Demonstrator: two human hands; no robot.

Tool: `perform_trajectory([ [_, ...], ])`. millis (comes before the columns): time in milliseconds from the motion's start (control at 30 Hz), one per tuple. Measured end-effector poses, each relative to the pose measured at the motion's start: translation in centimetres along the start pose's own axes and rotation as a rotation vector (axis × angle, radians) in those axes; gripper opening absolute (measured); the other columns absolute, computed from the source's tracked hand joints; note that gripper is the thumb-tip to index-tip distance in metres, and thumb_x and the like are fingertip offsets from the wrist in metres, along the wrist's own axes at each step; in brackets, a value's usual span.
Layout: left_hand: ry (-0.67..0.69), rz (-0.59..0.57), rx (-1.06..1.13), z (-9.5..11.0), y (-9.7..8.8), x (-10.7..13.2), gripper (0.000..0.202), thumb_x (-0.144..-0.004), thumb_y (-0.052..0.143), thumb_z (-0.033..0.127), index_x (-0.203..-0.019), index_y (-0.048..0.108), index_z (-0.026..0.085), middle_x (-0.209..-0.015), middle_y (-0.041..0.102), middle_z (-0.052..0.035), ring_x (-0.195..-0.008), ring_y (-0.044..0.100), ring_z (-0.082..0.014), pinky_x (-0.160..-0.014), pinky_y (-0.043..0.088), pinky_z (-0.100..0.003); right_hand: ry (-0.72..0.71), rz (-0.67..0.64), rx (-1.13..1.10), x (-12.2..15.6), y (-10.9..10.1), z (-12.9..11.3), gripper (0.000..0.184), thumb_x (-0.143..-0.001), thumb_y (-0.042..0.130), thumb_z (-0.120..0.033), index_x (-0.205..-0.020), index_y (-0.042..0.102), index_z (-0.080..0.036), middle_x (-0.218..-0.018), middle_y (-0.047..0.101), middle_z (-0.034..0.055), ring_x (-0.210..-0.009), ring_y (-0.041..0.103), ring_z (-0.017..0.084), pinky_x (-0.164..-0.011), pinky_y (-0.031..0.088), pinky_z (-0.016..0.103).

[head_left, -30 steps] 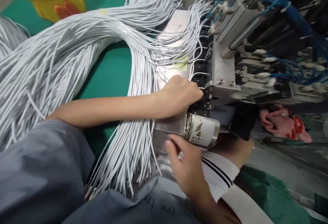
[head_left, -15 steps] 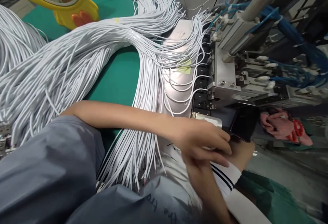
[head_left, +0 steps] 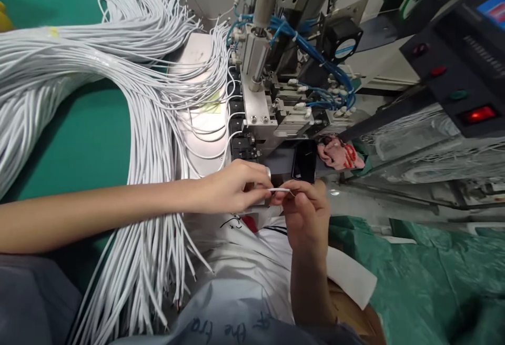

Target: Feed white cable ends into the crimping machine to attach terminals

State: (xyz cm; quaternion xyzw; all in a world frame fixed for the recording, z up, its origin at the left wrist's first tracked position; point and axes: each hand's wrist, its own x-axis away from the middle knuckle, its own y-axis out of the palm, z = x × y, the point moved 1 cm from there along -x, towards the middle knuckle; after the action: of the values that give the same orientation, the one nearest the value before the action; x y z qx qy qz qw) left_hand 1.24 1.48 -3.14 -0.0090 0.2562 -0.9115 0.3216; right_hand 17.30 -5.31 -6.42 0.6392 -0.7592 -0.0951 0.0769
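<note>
My left hand (head_left: 232, 190) and my right hand (head_left: 305, 213) meet just in front of the machine (head_left: 268, 108). Both pinch the end of one thin white wire (head_left: 279, 190), the left on its white sheath, the right at the bare tip. A thick bundle of white wires (head_left: 130, 98) lies across the green mat (head_left: 87, 140) under my left forearm. Several wire ends sit in the black clamps (head_left: 240, 142) at the machine's front.
Blue air hoses (head_left: 315, 61) and a steel cylinder (head_left: 260, 13) rise over the machine. A black phone (head_left: 303, 161) leans beside it. A control panel with a lit red switch (head_left: 479, 114) stands at the right. Green cloth (head_left: 426, 271) lies lower right.
My left hand left the clamps and came down to meet the right hand. Both now pinch one wire end. The view swung right, showing the control panel.
</note>
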Motion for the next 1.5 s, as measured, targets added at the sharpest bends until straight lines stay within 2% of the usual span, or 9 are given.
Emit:
perform_trajectory([
  [167,-0.012,0.032,0.068,0.0,0.0,0.0,0.017,-0.085,0.053,0.014,-0.083,0.070,0.012,-0.073,0.059,-0.0020,-0.066,0.055,-0.0078,-0.062,0.042,-0.018,-0.039,-0.069,0.066,-0.4,0.1,0.3,0.013,-0.074,0.070,-0.034,-0.078,0.066,-0.022,-0.074,0.056,0.0004,-0.061,0.052,0.011,-0.056,0.044,0.026],
  [400,-0.129,-0.055,0.252,0.1,0.0,-0.1,0.022,-0.087,0.048,0.014,-0.082,0.068,0.010,-0.069,0.056,-0.0012,-0.056,0.054,-0.0060,-0.053,0.043,-0.016,-0.200,-0.040,0.154,-1.1,0.4,0.8,0.004,-0.074,0.071,-0.020,-0.073,0.068,-0.023,-0.071,0.053,-0.0006,-0.066,0.048,0.012,-0.056,0.038,0.024],
  [767,-0.052,0.131,0.007,-0.4,0.0,-0.1,0.013,-0.078,0.057,0.009,-0.073,0.068,0.011,-0.066,0.059,-0.0005,-0.060,0.052,-0.0064,-0.052,0.036,-0.015,-0.280,0.005,0.664,-0.4,0.3,-1.9,0.008,-0.078,0.065,-0.017,-0.079,0.073,-0.020,-0.059,0.053,-0.0024,-0.053,0.042,0.009,-0.046,0.031,0.023],
  [967,-0.072,0.139,0.072,-0.2,0.1,0.0,0.013,-0.075,0.061,0.008,-0.063,0.063,0.011,-0.064,0.057,0.0011,-0.059,0.052,-0.0064,-0.051,0.037,-0.016,-0.267,-0.013,0.480,-1.0,0.5,-1.0,0.006,-0.075,0.067,-0.018,-0.071,0.072,-0.019,-0.050,0.035,-0.0061,-0.047,0.033,0.007,-0.043,0.025,0.022],
  [1100,-0.082,0.186,0.148,0.0,0.3,0.1,0.015,-0.076,0.064,0.011,-0.061,0.062,0.012,-0.060,0.055,0.0027,-0.055,0.050,-0.0052,-0.050,0.038,-0.015,-0.370,0.104,0.419,-0.6,1.6,0.2,0.010,-0.078,0.065,-0.020,-0.069,0.071,-0.020,-0.052,0.042,-0.0042,-0.050,0.038,0.009,-0.046,0.029,0.024],
  [1200,0.059,0.238,-0.014,-0.4,0.2,0.2,0.014,-0.081,0.059,0.012,-0.067,0.063,0.012,-0.061,0.054,0.0019,-0.056,0.049,-0.0055,-0.050,0.038,-0.015,-0.542,0.186,0.633,-0.1,2.1,0.0,0.009,-0.078,0.063,-0.013,-0.075,0.070,-0.019,-0.054,0.047,-0.0033,-0.050,0.039,0.009,-0.047,0.030,0.024],
  [1300,0.304,0.293,-0.444,-1.0,-0.1,0.4,0.018,-0.085,0.050,0.010,-0.072,0.063,0.012,-0.065,0.053,-0.0006,-0.056,0.045,-0.0078,-0.050,0.034,-0.020,-0.668,0.144,0.902,-0.4,1.9,-1.4,0.008,-0.075,0.064,-0.009,-0.075,0.067,-0.017,-0.053,0.044,-0.0042,-0.048,0.035,0.008,-0.046,0.026,0.025],
  [1400,0.410,0.308,-0.720,-1.3,-0.5,0.6,0.021,-0.084,0.047,0.007,-0.070,0.060,0.012,-0.066,0.052,-0.0016,-0.056,0.042,-0.0095,-0.048,0.030,-0.023,-0.536,-0.065,0.901,-1.5,1.2,-2.4,0.013,-0.077,0.062,-0.013,-0.065,0.061,-0.017,-0.050,0.036,-0.0059,-0.046,0.031,0.007,-0.045,0.024,0.025],
  [1500,0.347,0.338,-0.602,-1.0,-0.4,0.5,0.020,-0.085,0.049,0.010,-0.069,0.060,0.013,-0.064,0.050,0.0001,-0.053,0.041,-0.0085,-0.047,0.030,-0.022,-0.452,-0.152,0.735,-2.4,0.9,-2.4,0.017,-0.080,0.060,-0.015,-0.063,0.059,-0.017,-0.052,0.035,-0.0057,-0.046,0.032,0.007,-0.044,0.023,0.024],
])
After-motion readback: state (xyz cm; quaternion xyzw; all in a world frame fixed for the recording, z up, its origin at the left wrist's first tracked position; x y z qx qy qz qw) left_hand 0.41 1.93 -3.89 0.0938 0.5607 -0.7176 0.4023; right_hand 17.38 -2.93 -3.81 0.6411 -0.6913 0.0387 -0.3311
